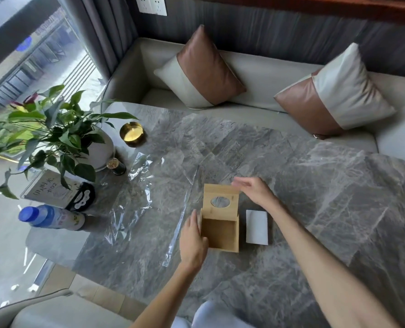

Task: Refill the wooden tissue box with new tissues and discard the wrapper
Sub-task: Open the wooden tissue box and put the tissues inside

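Note:
The wooden tissue box [220,234] stands on the grey marble table [315,197] with its lid [221,201] swung up; the lid has an oval hole. I see no tissues inside the box. My left hand [193,240] rests against the box's left wall. My right hand [253,189] is at the lid's top right edge, fingers apart. A white stack of tissues [257,227] lies just right of the box. A clear plastic wrapper [147,197] lies spread out to the left.
At the table's left stand a potted plant [55,136], a gold ashtray [131,133], a small dark jar [117,165], an acrylic sign [50,190] and a lying blue-capped bottle [51,217]. A sofa with two cushions [201,69] runs behind.

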A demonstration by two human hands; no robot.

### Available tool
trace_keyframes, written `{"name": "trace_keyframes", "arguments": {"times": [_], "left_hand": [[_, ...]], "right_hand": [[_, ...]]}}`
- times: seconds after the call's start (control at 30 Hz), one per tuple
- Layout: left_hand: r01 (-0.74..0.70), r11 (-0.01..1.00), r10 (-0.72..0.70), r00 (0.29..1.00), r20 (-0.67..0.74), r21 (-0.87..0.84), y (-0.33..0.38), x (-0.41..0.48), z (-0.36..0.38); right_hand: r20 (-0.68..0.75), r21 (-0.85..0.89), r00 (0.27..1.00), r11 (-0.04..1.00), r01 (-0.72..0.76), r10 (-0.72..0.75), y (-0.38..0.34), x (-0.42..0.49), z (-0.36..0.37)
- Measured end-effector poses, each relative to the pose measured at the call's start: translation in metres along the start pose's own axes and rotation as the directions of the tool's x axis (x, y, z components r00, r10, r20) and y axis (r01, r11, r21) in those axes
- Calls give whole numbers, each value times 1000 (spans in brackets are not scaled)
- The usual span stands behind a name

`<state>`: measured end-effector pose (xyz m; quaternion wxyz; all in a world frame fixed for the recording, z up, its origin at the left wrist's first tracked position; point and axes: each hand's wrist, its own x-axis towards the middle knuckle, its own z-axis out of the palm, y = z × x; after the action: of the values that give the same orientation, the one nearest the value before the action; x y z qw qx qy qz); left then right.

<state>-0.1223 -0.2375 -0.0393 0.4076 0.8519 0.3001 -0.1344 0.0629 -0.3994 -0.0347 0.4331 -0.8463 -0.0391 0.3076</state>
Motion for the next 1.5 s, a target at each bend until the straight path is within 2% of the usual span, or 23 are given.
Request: {"name": "trace_keyframes", "arguments": {"times": [0.03, 0.07, 0.13, 0.17, 0.2, 0.27, 0.37, 0.43, 0.5, 0.57, 0.67, 0.7, 0.77, 0.83, 0.87, 0.9, 0.97, 1.0, 1.07, 1.17, 1.23, 1.4, 1.5], "left_hand": [[-103, 992, 109, 990, -92, 75, 11, 0, 5], [-186, 979, 195, 974, -112, 85, 26, -2, 15], [-221, 973, 223, 974, 28, -64, 66, -9, 38], [-160, 976, 180, 974, 136, -146, 82, -10, 53], [-64, 977, 113, 965, 237, -204, 96, -9, 69], [109, 971, -28, 937, 348, -214, 111, -6, 97], [315, 939, -239, 884, 401, -135, 107, 0, 125], [392, 918, -331, 847, 416, -68, 97, 0, 135], [385, 922, -345, 852, 394, -26, 90, -1, 139], [427, 900, -364, 843, 395, -83, 83, -1, 139], [554, 809, -397, 763, 510, -198, 77, -8, 138], [533, 823, -368, 765, 528, -198, 75, -10, 139], [369, 913, -252, 846, 469, -175, 73, -11, 143], [132, 982, -74, 928, 364, -135, 74, -10, 142], [12, 995, 20, 945, 327, -96, 73, -7, 142], [-107, 993, 115, 941, 318, -42, 71, -4, 144], [-326, 943, 271, 876, 399, 74, 64, 3, 148], [-401, 909, 312, 836, 451, 114, 61, 5, 150], [-450, 884, 330, 794, 511, 127, 57, 9, 152], [-405, 909, 310, 820, 481, 105, 53, 8, 155], [-355, 932, 283, 841, 461, 75, 50, 6, 157], [-292, 956, 249, 850, 464, 22, 53, -5, 157], [-280, 959, 229, 849, 476, 38, 55, -7, 155]], "right_hand": [[-92, 112, 995, 994, -11, 22, 10, -7, -4], [-228, 183, 972, 983, -21, 64, 25, -15, -6], [-455, 240, 863, 964, -118, 219, 61, -32, -5], [-484, 286, 813, 936, -203, 324, 79, -41, -2], [-464, 347, 780, 896, -277, 421, 96, -48, 2], [-343, 490, 753, 791, -367, 561, 123, -60, 14], [-193, 596, 765, 693, -406, 615, 143, -78, 33], [-170, 611, 791, 693, -384, 588, 147, -86, 42], [-144, 619, 814, 693, -370, 563, 143, -89, 46], [-117, 619, 818, 686, -384, 563, 140, -88, 45], [-126, 508, 821, 747, -429, 557, 139, -90, 34], [-160, 418, 839, 806, -419, 520, 139, -92, 29], [-286, 142, 888, 933, -332, 359, 142, -100, 19], [-392, -125, 914, 978, -167, 106, 149, -112, 13], [-411, -222, 911, 971, -84, -16, 153, -119, 13], [-415, -299, 904, 954, -32, -100, 159, -125, 14], [-407, -365, 902, 931, -15, -145, 169, -134, 19], [-404, -324, 908, 946, -29, -111, 172, -137, 22], [-400, -93, 915, 992, -89, 44, 175, -139, 27], [-407, 335, 865, 929, -158, 294, 172, -143, 34], [-384, 489, 835, 854, -178, 394, 169, -143, 39], [-381, 537, 813, 821, -194, 441, 165, -140, 45], [-367, 526, 828, 829, -192, 424, 168, -140, 42]]}}
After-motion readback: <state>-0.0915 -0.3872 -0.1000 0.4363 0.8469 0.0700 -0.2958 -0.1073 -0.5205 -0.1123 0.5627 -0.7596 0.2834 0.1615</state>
